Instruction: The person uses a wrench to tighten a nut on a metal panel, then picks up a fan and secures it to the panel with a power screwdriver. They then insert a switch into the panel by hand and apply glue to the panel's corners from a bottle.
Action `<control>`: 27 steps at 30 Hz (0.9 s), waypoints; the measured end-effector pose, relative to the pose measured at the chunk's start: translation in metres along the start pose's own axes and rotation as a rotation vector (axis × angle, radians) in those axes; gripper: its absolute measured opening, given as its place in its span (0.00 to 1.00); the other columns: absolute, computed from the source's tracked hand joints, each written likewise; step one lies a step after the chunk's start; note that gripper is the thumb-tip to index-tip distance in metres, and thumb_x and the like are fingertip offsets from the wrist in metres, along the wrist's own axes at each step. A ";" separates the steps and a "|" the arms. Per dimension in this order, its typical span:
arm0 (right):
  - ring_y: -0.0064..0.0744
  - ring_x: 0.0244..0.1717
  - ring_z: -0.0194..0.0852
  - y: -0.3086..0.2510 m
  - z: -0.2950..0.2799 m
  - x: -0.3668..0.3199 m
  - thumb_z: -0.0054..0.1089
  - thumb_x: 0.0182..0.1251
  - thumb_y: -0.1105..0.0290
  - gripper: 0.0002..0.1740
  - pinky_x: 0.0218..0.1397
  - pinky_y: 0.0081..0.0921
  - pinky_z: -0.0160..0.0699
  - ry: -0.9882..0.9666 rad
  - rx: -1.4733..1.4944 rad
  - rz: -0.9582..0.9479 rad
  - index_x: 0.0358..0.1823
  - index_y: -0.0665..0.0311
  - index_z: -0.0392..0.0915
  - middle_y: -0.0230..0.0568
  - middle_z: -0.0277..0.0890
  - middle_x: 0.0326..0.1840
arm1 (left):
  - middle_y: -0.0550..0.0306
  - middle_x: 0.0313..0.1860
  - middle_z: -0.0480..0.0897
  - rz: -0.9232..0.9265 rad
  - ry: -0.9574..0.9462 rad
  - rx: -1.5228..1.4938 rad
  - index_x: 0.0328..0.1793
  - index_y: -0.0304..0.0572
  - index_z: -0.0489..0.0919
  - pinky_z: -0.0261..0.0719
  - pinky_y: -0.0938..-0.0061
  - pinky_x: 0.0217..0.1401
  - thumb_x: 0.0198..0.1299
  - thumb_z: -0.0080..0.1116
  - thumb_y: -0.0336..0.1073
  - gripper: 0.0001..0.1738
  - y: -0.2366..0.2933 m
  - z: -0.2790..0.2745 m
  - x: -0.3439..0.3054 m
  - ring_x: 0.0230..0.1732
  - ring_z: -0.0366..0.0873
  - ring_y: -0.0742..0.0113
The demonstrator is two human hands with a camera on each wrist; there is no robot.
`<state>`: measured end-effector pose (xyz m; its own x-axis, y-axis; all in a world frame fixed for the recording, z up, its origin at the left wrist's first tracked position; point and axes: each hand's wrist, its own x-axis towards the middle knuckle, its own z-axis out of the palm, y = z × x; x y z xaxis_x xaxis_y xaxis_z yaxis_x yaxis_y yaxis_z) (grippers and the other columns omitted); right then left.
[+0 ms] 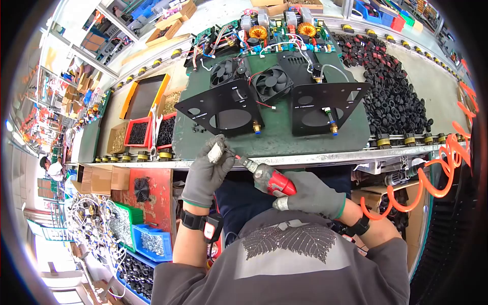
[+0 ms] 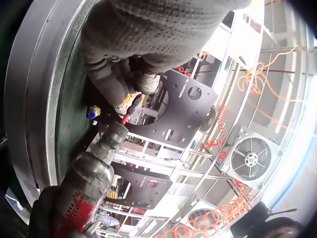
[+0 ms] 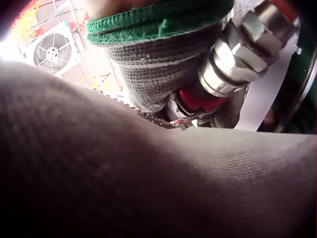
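My right hand (image 1: 316,194), in a grey knit glove, grips a red air screwdriver (image 1: 277,183) whose bit points left toward the other hand. The gloved left hand (image 1: 203,175) has curled fingers, with white tape on the thumb. In the left wrist view its fingertips pinch a small dark piece (image 2: 134,102) at the end of the red-sleeved bit (image 2: 126,118); cannot tell just what the piece is. Beyond the hands stand two black metal panels, a left panel (image 1: 203,105) and a right panel (image 1: 303,101), each with a large round cutout and a brass fitting (image 1: 256,126).
Black fans (image 1: 272,83) and circuit boards (image 1: 325,43) lie behind the panels on the green mat (image 1: 229,148). Many black plastic parts (image 1: 391,91) are heaped at right. Red bins (image 1: 138,133) and a wrench (image 1: 154,134) sit at left. A coiled orange hose (image 1: 424,188) hangs at right.
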<state>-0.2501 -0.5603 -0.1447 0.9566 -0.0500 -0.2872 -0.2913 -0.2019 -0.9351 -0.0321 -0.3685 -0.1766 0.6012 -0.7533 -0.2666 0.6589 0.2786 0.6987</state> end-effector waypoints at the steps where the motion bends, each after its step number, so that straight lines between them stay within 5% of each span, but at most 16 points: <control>1: 0.42 0.38 0.78 0.002 0.000 0.001 0.71 0.54 0.53 0.23 0.45 0.35 0.72 0.007 -0.020 -0.008 0.41 0.63 0.78 0.46 0.78 0.35 | 0.55 0.51 0.81 0.000 -0.001 0.003 0.64 0.40 0.74 0.89 0.73 0.49 0.71 0.54 0.31 0.17 -0.001 0.000 0.000 0.49 0.84 0.65; 7: 0.33 0.33 0.74 0.013 0.005 0.004 0.72 0.55 0.57 0.21 0.40 0.32 0.71 -0.015 0.185 -0.045 0.40 0.64 0.76 0.40 0.74 0.31 | 0.55 0.52 0.81 0.046 -0.001 0.003 0.64 0.43 0.74 0.87 0.74 0.49 0.71 0.53 0.30 0.16 0.003 0.014 -0.004 0.50 0.83 0.64; 12: 0.14 0.29 0.66 0.018 0.014 0.015 0.72 0.58 0.62 0.22 0.30 0.18 0.66 -0.131 0.417 -0.032 0.49 0.65 0.75 0.26 0.70 0.31 | 0.57 0.49 0.81 0.365 0.190 0.577 0.60 0.40 0.75 0.81 0.75 0.48 0.69 0.57 0.34 0.16 0.007 0.052 -0.018 0.46 0.80 0.71; 15: 0.16 0.32 0.65 -0.007 0.015 0.015 0.73 0.52 0.63 0.28 0.36 0.19 0.67 -0.101 0.463 0.025 0.53 0.66 0.76 0.27 0.71 0.32 | 0.56 0.47 0.84 0.349 0.229 0.629 0.61 0.38 0.77 0.83 0.73 0.49 0.64 0.65 0.32 0.20 0.015 0.040 -0.028 0.44 0.83 0.70; 17: 0.18 0.32 0.65 -0.005 0.009 0.013 0.74 0.50 0.64 0.28 0.37 0.21 0.68 -0.100 0.362 -0.017 0.52 0.67 0.76 0.28 0.72 0.33 | 0.57 0.47 0.86 0.694 0.443 0.983 0.60 0.37 0.78 0.83 0.74 0.50 0.59 0.71 0.33 0.24 0.048 0.006 -0.045 0.46 0.84 0.71; 18: 0.19 0.33 0.64 -0.005 0.004 0.011 0.74 0.47 0.65 0.29 0.39 0.22 0.68 -0.044 0.276 -0.057 0.52 0.67 0.77 0.28 0.72 0.33 | 0.56 0.47 0.88 0.539 0.734 1.434 0.61 0.38 0.78 0.83 0.75 0.52 0.56 0.73 0.32 0.26 0.084 0.001 -0.065 0.47 0.85 0.71; 19: 0.19 0.33 0.64 -0.007 -0.002 0.007 0.74 0.47 0.65 0.29 0.39 0.22 0.68 -0.045 0.275 -0.054 0.52 0.67 0.77 0.28 0.72 0.33 | 0.52 0.51 0.87 0.647 0.753 1.576 0.65 0.43 0.77 0.84 0.74 0.50 0.52 0.76 0.36 0.33 0.105 -0.042 -0.076 0.46 0.86 0.69; 21: 0.22 0.33 0.65 -0.014 -0.013 -0.005 0.75 0.44 0.66 0.30 0.40 0.23 0.68 -0.015 0.242 -0.043 0.51 0.68 0.77 0.30 0.73 0.34 | 0.46 0.53 0.85 0.219 0.988 1.788 0.66 0.44 0.75 0.80 0.63 0.59 0.41 0.81 0.50 0.45 0.153 -0.093 -0.107 0.54 0.84 0.51; 23: 0.22 0.35 0.65 -0.011 -0.022 -0.013 0.77 0.43 0.66 0.31 0.41 0.23 0.68 0.010 0.193 -0.019 0.51 0.69 0.77 0.31 0.74 0.35 | 0.44 0.57 0.84 -0.057 1.058 2.030 0.70 0.46 0.72 0.77 0.59 0.63 0.35 0.82 0.53 0.52 0.170 -0.136 -0.122 0.59 0.81 0.45; 27: 0.22 0.36 0.67 -0.006 -0.030 -0.030 0.78 0.41 0.67 0.33 0.41 0.24 0.70 0.114 0.237 0.040 0.51 0.68 0.76 0.32 0.74 0.36 | 0.42 0.60 0.82 -0.204 0.965 1.941 0.74 0.47 0.69 0.76 0.60 0.65 0.33 0.81 0.52 0.57 0.172 -0.179 -0.123 0.62 0.79 0.44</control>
<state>-0.2763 -0.5865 -0.1245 0.9354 -0.1659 -0.3122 -0.3106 0.0366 -0.9498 0.0882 -0.1220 -0.1426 0.9895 -0.0639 -0.1300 -0.0545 -0.9957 0.0746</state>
